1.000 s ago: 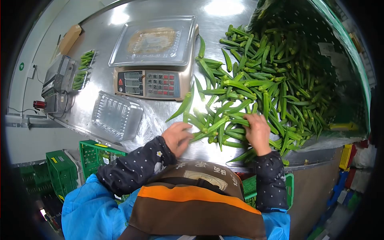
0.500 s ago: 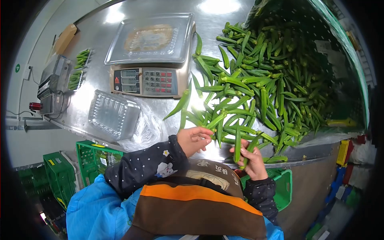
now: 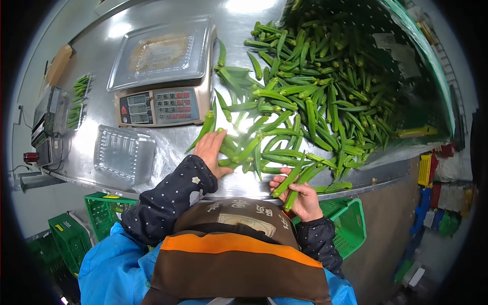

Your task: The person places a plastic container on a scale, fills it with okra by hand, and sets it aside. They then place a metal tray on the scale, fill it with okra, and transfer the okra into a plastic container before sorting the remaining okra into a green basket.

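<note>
A large heap of green okra pods (image 3: pixel 315 96) spreads over the metal table, running into a green crate lined with plastic at the right. Two okra pods (image 3: pixel 288 183) are held in my right hand (image 3: pixel 303 199), between thumb and fingers, near the table's front edge. My left hand (image 3: pixel 211 152) lies at the left edge of the heap with its fingers spread, touching or just above some pods. Left of the heap is a scale (image 3: pixel 175 105) with a clear plastic tray on its pan. A clear plastic container (image 3: pixel 122 155) rests to the left of my left hand.
Two packed trays of okra (image 3: pixel 76 101) stand at the far left beside a grey machine (image 3: pixel 47 127). Crumpled clear plastic (image 3: pixel 165 160) lies by the container. Green crates (image 3: pixel 73 241) are below the table at the left, and another (image 3: pixel 351 229) at the right.
My left hand has moved left and forward onto the pods, and its fingers have opened. My right hand still holds the two pods, now tilted more. The camera view has shifted to the right.
</note>
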A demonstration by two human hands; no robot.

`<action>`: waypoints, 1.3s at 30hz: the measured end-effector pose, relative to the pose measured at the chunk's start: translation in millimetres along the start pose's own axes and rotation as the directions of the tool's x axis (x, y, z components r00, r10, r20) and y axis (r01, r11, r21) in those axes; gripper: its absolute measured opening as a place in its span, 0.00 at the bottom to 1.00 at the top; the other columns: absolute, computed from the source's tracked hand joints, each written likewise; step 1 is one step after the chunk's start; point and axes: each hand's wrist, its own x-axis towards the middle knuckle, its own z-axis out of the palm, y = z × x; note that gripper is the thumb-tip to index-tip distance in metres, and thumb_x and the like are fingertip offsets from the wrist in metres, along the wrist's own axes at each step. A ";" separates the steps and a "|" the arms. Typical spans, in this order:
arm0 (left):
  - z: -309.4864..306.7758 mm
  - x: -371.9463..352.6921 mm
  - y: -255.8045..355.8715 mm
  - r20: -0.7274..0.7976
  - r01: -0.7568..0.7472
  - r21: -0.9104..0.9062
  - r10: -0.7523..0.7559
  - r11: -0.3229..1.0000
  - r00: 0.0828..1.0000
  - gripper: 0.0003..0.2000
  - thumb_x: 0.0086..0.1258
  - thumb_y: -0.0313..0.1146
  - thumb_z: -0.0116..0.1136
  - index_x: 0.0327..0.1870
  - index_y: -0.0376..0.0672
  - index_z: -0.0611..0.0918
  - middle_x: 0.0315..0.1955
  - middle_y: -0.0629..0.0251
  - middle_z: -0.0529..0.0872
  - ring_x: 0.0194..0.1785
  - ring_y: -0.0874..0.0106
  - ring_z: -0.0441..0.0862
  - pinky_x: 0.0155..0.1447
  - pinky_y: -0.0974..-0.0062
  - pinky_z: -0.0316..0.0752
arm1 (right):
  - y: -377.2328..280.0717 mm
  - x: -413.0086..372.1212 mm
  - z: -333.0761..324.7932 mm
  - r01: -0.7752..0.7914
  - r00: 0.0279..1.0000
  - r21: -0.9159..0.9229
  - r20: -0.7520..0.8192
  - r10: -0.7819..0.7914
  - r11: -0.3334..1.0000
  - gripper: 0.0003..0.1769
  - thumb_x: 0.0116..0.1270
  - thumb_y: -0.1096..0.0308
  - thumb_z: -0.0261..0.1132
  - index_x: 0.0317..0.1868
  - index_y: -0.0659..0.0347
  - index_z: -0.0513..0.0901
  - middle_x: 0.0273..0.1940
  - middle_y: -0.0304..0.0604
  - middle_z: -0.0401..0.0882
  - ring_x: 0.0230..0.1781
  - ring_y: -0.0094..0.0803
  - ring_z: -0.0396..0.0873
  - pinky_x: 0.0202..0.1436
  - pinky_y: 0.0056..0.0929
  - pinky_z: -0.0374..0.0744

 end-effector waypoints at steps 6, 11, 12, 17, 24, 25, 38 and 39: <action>0.9 -5.3 -6.0 -0.030 -0.042 -0.054 0.041 0.998 0.999 0.54 0.33 0.39 0.80 0.67 0.37 0.60 0.59 0.45 0.68 0.65 0.48 0.63 0.70 0.58 0.57 | 4.2 -9.0 -11.5 0.065 0.996 -0.025 -0.066 -0.067 0.998 0.21 0.61 0.74 0.56 0.56 0.64 0.69 0.35 0.46 0.74 0.39 0.39 0.76 0.49 0.39 0.77; 1.8 -18.5 -15.1 -0.130 0.039 -0.042 -0.044 0.998 0.991 0.57 0.31 0.43 0.80 0.68 0.36 0.58 0.60 0.42 0.65 0.64 0.45 0.61 0.68 0.55 0.58 | -3.2 -15.8 -14.7 0.032 0.990 -0.285 -0.125 -0.071 0.958 0.15 0.65 0.70 0.60 0.51 0.60 0.72 0.30 0.38 0.71 0.29 0.27 0.71 0.39 0.28 0.74; 1.6 -18.5 -6.4 -0.133 0.083 0.036 -0.078 0.996 0.988 0.51 0.33 0.45 0.79 0.64 0.40 0.65 0.61 0.41 0.64 0.64 0.43 0.60 0.67 0.51 0.56 | -4.5 -15.2 -6.9 -0.047 0.957 -0.536 -0.265 -0.115 0.843 0.15 0.64 0.70 0.61 0.51 0.60 0.73 0.31 0.37 0.72 0.28 0.25 0.71 0.38 0.26 0.74; 21.6 -30.6 -9.7 -0.132 -0.013 0.102 0.026 0.995 0.991 0.31 0.38 0.44 0.76 0.48 0.48 0.80 0.60 0.42 0.66 0.65 0.43 0.59 0.67 0.47 0.53 | 18.0 26.1 21.5 0.138 0.930 -0.840 -0.072 -0.359 0.525 0.20 0.62 0.75 0.61 0.55 0.61 0.75 0.37 0.39 0.77 0.32 0.22 0.72 0.38 0.21 0.72; 18.5 -54.4 -22.0 -0.128 -0.103 -0.082 0.092 0.991 0.988 0.11 0.49 0.31 0.69 0.34 0.44 0.83 0.48 0.55 0.78 0.58 0.51 0.69 0.59 0.60 0.67 | 28.9 41.0 23.6 0.211 0.799 -0.968 0.090 -0.595 0.137 0.19 0.56 0.73 0.67 0.49 0.60 0.75 0.27 0.38 0.73 0.29 0.28 0.73 0.38 0.27 0.73; 17.6 -55.0 -26.7 -0.128 -0.098 -0.084 0.086 0.992 0.988 0.11 0.49 0.31 0.69 0.34 0.44 0.83 0.48 0.55 0.78 0.58 0.51 0.69 0.59 0.60 0.67 | 29.2 37.7 14.9 0.210 0.802 -0.968 0.091 -0.591 0.136 0.19 0.56 0.73 0.67 0.49 0.60 0.75 0.27 0.38 0.73 0.29 0.28 0.73 0.38 0.27 0.73; -16.6 -33.2 -44.4 0.232 0.418 -0.824 -0.444 0.382 0.865 0.12 0.72 0.35 0.52 0.37 0.35 0.81 0.30 0.64 0.85 0.31 0.79 0.80 0.36 0.83 0.74 | 43.1 57.9 1.7 -0.054 0.840 -0.998 -0.062 -0.539 0.030 0.20 0.50 0.69 0.74 0.42 0.64 0.75 0.28 0.44 0.82 0.29 0.31 0.81 0.34 0.29 0.76; -19.7 -36.5 -53.7 0.279 0.431 -0.860 -0.457 0.272 0.845 0.13 0.73 0.38 0.51 0.37 0.35 0.81 0.31 0.64 0.85 0.31 0.79 0.80 0.35 0.83 0.74 | 42.2 56.5 0.8 -0.055 0.842 -0.998 -0.062 -0.537 0.029 0.20 0.50 0.69 0.74 0.42 0.64 0.75 0.28 0.44 0.82 0.29 0.31 0.81 0.34 0.29 0.76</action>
